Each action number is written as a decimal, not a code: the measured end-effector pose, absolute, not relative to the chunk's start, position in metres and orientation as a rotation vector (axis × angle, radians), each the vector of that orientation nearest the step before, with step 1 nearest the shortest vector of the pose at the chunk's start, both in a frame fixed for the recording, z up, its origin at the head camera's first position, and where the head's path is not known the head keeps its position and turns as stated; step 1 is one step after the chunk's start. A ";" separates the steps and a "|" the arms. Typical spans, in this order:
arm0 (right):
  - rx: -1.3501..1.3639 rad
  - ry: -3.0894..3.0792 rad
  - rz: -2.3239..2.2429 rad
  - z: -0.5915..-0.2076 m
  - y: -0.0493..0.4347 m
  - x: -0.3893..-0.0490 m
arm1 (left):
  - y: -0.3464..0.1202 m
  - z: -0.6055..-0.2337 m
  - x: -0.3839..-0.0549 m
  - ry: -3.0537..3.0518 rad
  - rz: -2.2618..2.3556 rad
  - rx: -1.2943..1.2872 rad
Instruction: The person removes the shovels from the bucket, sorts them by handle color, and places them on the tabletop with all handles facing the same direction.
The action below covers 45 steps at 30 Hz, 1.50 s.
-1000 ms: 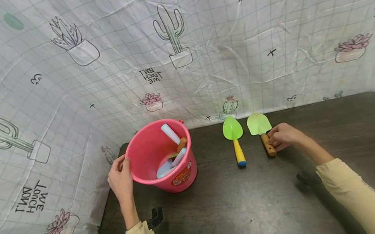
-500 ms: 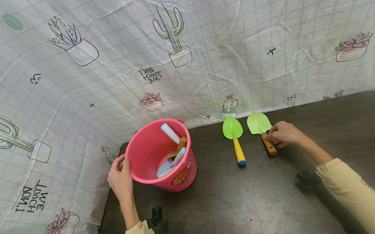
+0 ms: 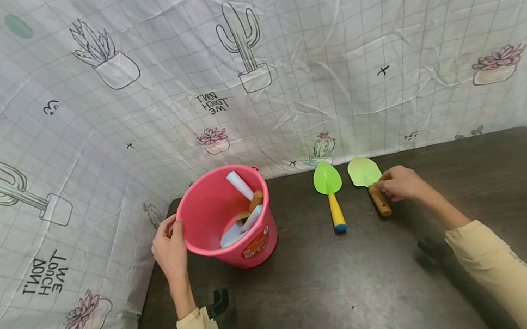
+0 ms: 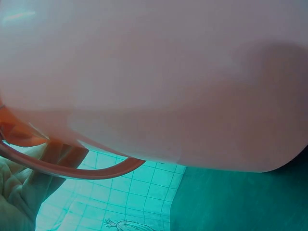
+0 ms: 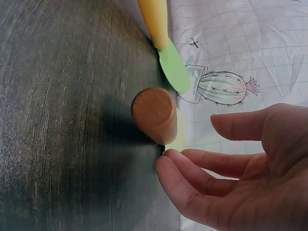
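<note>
My left hand (image 3: 170, 250) grips the left rim of a pink plastic bucket (image 3: 201, 216), which leans toward me. Several handled tools lie inside, among them one with a white handle (image 3: 240, 185) and one with a brown handle (image 3: 256, 201). In the left wrist view the bucket wall (image 4: 144, 86) fills most of the picture, with its curved bail (image 4: 106, 172) below. My right hand (image 3: 401, 183) is at the wooden handle of a pale green trowel (image 3: 364, 171). From the right wrist, the thumb stands apart from the fingers, which lie beside the wooden handle (image 5: 156, 113) without closing round it.
Left of that trowel lies a bright green trowel (image 3: 327, 178) with a yellow, blue-tipped handle. Both lie on the dark wooden table (image 3: 319, 300), blades toward the back. A white grid-patterned cloth (image 3: 311, 71) with cactus drawings hangs behind and along the left side.
My right hand has shifted slightly up along the wooden handle, and that handle's end has swung a little to the right. The left hand stays on the bucket rim.
</note>
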State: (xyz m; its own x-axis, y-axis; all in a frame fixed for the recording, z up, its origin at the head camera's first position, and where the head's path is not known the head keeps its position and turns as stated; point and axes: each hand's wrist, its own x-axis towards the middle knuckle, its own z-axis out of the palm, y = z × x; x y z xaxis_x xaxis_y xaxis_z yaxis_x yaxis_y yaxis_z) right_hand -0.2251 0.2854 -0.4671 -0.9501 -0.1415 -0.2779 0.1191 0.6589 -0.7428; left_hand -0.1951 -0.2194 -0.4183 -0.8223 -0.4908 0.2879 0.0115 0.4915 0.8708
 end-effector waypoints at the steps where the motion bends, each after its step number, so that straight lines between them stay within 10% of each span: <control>1: -0.020 2.571 -1.181 -0.467 0.285 -0.225 | -0.219 -0.418 -0.195 -2.231 -1.305 0.390; 45: -0.140 2.596 -1.238 -0.418 0.245 -0.215 | -0.220 -0.419 -0.196 -2.228 -1.305 0.379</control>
State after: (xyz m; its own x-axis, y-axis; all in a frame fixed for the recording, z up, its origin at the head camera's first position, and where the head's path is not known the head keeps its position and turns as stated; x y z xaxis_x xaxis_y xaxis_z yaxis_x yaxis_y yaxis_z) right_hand -0.2147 0.2448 -0.4177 -0.9611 -0.1979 -0.1929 0.0253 0.6319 -0.7746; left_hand -0.1958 -0.2200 -0.4194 -0.8225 -0.4845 0.2979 0.0230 0.4950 0.8686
